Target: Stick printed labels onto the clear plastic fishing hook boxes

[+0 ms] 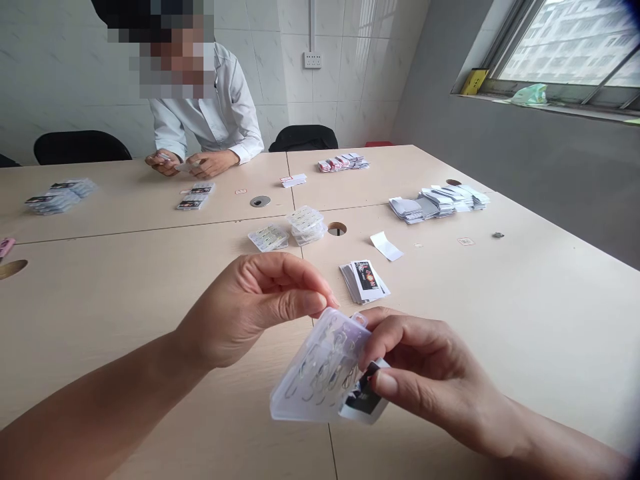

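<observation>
A translucent plastic box (313,373) with small hooks inside is held tilted above the table. My right hand (425,373) grips its right side, and the thumb presses a black-and-white card (367,395) against it. The fingers of my left hand (260,303) are pinched together at the box's top corner, by the hanging tab. Just beyond the box lies a stack of printed cards (365,281), with a folded white paper (387,247) behind it.
Filled clear boxes (306,225) are stacked mid-table near a cable hole (337,229). Piles of white folded papers (440,203) lie at the right. Across the table (225,233), a person in a white shirt (233,100) handles small items; more boxes (60,195) are at the far left.
</observation>
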